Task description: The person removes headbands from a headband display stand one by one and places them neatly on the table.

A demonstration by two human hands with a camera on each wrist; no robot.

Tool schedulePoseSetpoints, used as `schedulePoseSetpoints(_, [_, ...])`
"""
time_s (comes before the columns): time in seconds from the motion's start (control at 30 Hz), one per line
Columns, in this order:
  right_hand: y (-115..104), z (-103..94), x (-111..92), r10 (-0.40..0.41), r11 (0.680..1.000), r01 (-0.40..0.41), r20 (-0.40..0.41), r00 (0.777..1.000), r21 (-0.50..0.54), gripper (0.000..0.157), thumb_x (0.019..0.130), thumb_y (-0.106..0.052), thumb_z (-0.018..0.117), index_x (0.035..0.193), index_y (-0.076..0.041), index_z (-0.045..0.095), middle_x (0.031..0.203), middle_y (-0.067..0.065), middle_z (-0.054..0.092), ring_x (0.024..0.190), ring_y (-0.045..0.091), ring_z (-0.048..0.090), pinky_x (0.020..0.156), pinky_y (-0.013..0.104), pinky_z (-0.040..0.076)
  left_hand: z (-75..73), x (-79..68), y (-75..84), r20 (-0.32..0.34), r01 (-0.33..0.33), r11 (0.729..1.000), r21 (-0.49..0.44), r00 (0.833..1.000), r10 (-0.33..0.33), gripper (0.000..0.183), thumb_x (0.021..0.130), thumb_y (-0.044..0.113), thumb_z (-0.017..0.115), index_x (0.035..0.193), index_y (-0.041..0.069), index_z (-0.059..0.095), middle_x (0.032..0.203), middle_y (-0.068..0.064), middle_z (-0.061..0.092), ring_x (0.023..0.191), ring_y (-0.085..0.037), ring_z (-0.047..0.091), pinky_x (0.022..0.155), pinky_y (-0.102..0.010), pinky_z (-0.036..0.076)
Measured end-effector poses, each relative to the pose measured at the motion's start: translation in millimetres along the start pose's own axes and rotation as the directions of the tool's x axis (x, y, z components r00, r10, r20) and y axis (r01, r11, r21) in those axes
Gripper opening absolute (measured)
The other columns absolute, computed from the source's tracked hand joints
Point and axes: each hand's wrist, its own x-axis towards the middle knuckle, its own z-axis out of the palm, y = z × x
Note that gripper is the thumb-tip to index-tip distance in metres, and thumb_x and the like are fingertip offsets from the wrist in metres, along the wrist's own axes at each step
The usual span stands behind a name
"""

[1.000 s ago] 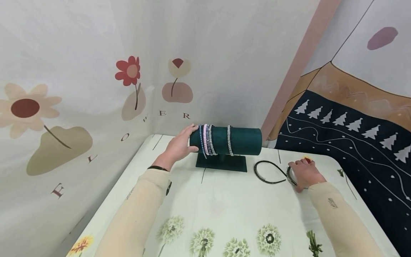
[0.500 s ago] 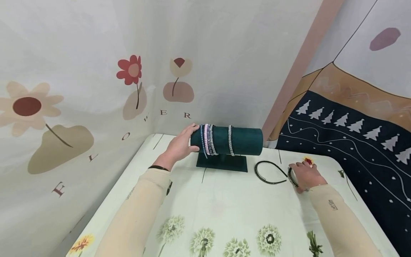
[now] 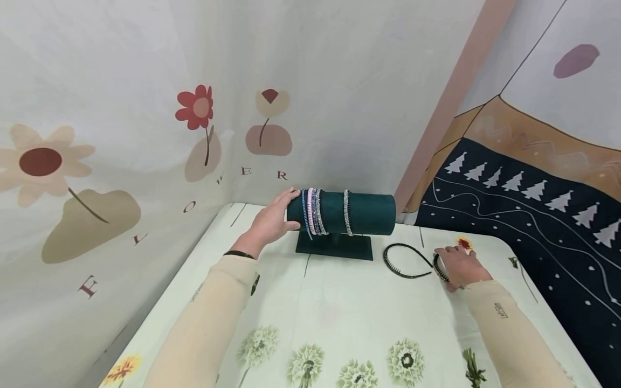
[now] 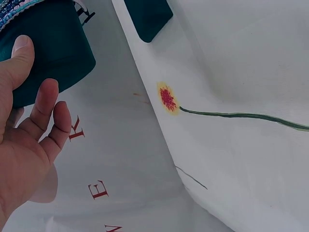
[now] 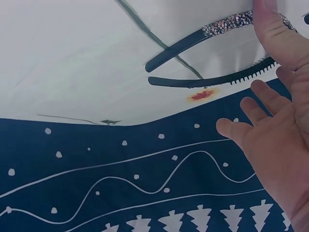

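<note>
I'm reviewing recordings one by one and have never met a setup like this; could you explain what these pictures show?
There is no machine here: a person works with two bare hands, so each "grip" is simply a hand. The wide view comes from a camera worn on the head, looking forward and down; the two closer views come from cameras on the wrists.

On the flower-printed tablecloth stands a dark green display roll bearing a cluster of coloured bands and, farther right, a lone sparkly band. The left grip holds the roll's left end. The right grip holds a glittery headband; to its left lies a black toothed headband.
</note>
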Motion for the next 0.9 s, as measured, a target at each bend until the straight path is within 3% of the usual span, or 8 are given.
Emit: schedulePoseSetpoints(0.9, [0.8,2.9,-1.9,0.018,0.999,-0.019,0.022,1.000,0.050,0.093,0.070,-0.009,0.100,0.147,0.008,0.051,0.147,0.039,0.054,0.133,0.062,0.050,0.109,0.084,0.038,0.9,0.0,0.3,-0.005,0.003,1.000,-0.006,1.000,-0.003,0.091,0.099,0.027,0.080,0.171,0.028,0.024,0.182,-0.001,0.013,0.164,-0.036,0.030,0.128,-0.061,0.037])
